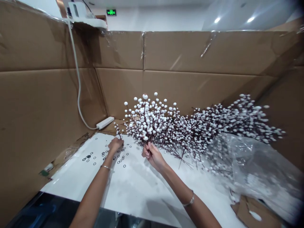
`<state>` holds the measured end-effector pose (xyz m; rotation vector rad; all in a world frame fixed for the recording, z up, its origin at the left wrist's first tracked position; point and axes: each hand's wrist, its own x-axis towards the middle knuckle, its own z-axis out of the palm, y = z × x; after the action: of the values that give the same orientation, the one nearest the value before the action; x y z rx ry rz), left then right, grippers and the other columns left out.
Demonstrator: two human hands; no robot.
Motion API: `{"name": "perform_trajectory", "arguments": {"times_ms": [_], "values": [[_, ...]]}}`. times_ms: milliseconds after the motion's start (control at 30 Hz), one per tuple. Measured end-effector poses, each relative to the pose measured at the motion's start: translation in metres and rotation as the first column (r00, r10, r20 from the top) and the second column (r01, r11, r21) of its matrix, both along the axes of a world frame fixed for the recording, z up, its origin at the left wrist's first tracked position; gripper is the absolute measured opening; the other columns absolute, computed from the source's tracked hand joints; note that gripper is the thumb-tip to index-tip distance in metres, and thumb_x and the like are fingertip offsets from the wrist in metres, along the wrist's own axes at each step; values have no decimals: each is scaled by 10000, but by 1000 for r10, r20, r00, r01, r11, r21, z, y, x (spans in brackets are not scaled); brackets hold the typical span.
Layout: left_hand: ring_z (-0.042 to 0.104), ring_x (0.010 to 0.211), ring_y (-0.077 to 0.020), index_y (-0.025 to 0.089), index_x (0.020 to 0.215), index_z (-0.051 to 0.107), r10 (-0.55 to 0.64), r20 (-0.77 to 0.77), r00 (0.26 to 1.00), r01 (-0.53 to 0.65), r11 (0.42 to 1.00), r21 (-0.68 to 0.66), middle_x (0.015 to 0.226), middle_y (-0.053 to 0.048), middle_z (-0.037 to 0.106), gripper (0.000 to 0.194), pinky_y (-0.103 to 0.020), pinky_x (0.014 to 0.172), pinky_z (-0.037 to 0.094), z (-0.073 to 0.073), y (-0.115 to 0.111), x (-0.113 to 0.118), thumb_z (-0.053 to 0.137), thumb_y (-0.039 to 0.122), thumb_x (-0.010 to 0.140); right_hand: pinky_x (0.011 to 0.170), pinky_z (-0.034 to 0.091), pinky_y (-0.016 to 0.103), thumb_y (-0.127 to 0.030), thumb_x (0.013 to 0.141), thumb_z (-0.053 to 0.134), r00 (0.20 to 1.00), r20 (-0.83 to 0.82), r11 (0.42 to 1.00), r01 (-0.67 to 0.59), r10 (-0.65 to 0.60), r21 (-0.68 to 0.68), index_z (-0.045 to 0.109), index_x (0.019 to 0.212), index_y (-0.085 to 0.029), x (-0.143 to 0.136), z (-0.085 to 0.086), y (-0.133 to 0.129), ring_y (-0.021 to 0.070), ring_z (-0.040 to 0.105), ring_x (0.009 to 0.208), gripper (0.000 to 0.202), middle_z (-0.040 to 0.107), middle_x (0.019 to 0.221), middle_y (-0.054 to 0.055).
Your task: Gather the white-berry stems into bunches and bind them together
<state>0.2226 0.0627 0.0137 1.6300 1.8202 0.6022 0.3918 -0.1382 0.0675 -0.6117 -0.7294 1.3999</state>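
My right hand (153,154) is closed around the stems of an upright bunch of white-berry branches (148,118). To its left, my left hand (115,144) rests low over the white tabletop (135,183), among scattered small black rings (103,154). A small sprig with white berries (118,129) rises just beyond the left fingers; those fingers are partly hidden, and whether they grip the sprig or a ring is unclear. More black rings lie left of that hand, some in a small cluster (88,156).
A long heap of berry branches (213,123) lies along the back right. Clear plastic bags (258,161) and a cardboard piece (256,210) are at the right. A white power strip (105,123) with a cable sits at the back left corner. Cardboard walls (180,52) surround the table.
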Motion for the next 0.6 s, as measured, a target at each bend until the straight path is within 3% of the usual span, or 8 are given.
{"name": "perform_trajectory", "arguments": {"times_ms": [167, 300, 367, 433, 500, 600], "values": [[579, 655, -205, 163, 584, 550, -8, 156, 988, 5, 1000, 18, 604, -62, 598, 259, -286, 618, 377, 12, -2, -25, 638, 383, 689, 526, 284, 216, -557, 784, 627, 998, 35, 998, 48, -49, 28, 373, 723, -182, 10, -5, 3, 67, 378, 471, 457, 448, 527, -44], [415, 513, -81, 160, 793, 600, -124, 383, 915, 99, 991, 85, 670, 4, 558, 383, -221, 512, 302, 47, -32, -40, 611, 538, 728, 555, 365, 229, -596, 758, 631, 991, 70, 993, 107, -110, 45, 384, 721, -185, 14, -6, 16, 97, 487, 538, 481, 546, 581, -11], [343, 494, -54, 141, 806, 613, -286, 621, 730, 269, 955, 123, 633, 22, 496, 432, -207, 480, 244, 68, -55, -30, 719, 529, 649, 595, 415, 241, -621, 730, 643, 986, 77, 989, 142, -145, 38, 392, 722, -184, 10, -5, 26, 111, 542, 587, 504, 599, 637, 13], [303, 486, -42, 121, 781, 628, -356, 735, 576, 367, 917, 156, 604, 30, 457, 451, -208, 462, 195, 84, -76, -11, 780, 504, 599, 630, 446, 251, -641, 712, 645, 979, 85, 983, 183, -185, 28, 403, 731, -181, 3, -3, 35, 121, 583, 627, 520, 642, 700, 38], [289, 487, -39, 117, 757, 639, -400, 759, 514, 403, 893, 198, 601, 27, 469, 418, -211, 460, 181, 93, -91, 11, 794, 474, 604, 650, 459, 259, -657, 709, 634, 975, 94, 979, 201, -203, 25, 418, 745, -177, -5, -2, 40, 127, 603, 643, 527, 662, 737, 57], [306, 483, -39, 121, 763, 651, -426, 766, 481, 393, 886, 246, 626, 18, 528, 375, -210, 458, 199, 94, -101, 37, 794, 439, 624, 626, 450, 259, -662, 714, 624, 980, 86, 983, 179, -181, 37, 432, 751, -173, -14, -1, 42, 121, 581, 601, 527, 630, 667, 35]]}}
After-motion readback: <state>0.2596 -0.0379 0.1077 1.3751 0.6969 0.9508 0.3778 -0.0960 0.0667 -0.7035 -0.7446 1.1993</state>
